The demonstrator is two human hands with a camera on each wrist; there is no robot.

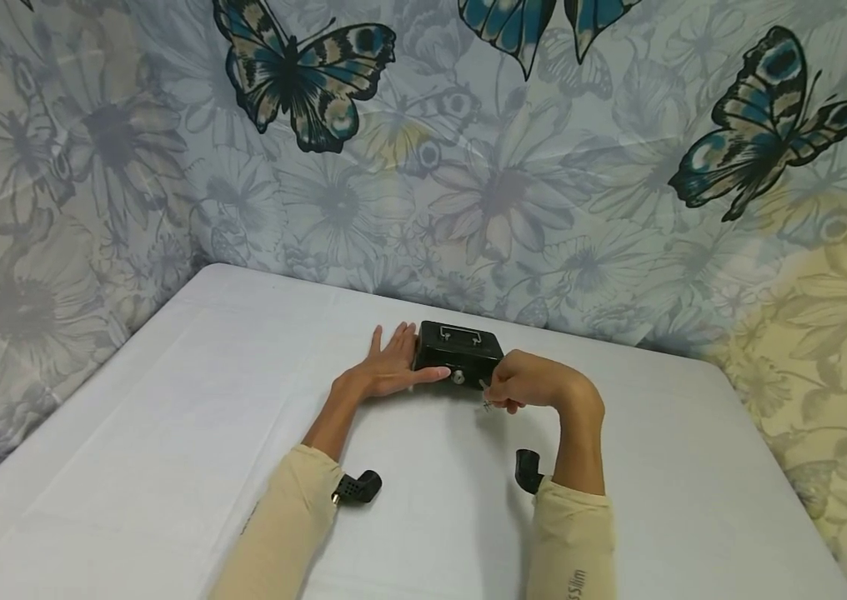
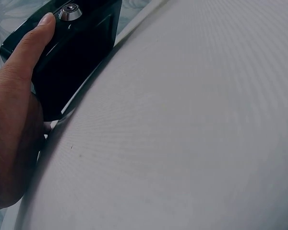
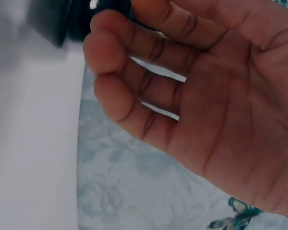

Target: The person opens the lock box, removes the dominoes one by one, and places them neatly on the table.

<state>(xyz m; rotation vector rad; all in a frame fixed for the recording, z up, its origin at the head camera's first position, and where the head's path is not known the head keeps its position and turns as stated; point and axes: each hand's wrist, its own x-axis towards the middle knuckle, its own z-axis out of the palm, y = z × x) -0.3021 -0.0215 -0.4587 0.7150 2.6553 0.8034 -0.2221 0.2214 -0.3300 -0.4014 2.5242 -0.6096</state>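
A small black cash box (image 1: 461, 352) stands toward the far side of the table, with a wire handle (image 1: 461, 335) on its lid. On its front is a round silver lock (image 2: 70, 12). My left hand (image 1: 386, 371) rests against the box's left side, fingers extended and thumb laid across the front beside the lock. At the box's front right corner, my right hand (image 1: 536, 382) pinches a small metal key (image 1: 487, 406), apart from the lock. The right wrist view shows the curled fingers of that hand (image 3: 197, 91); the key is hidden there.
A white cloth covers the table (image 1: 168, 417). Behind it hangs a patterned cloth (image 1: 498, 192) with butterflies and flowers, close to the table's far edge. Black wrist cameras (image 1: 360, 487) stick out from both beige sleeves (image 1: 273, 533).
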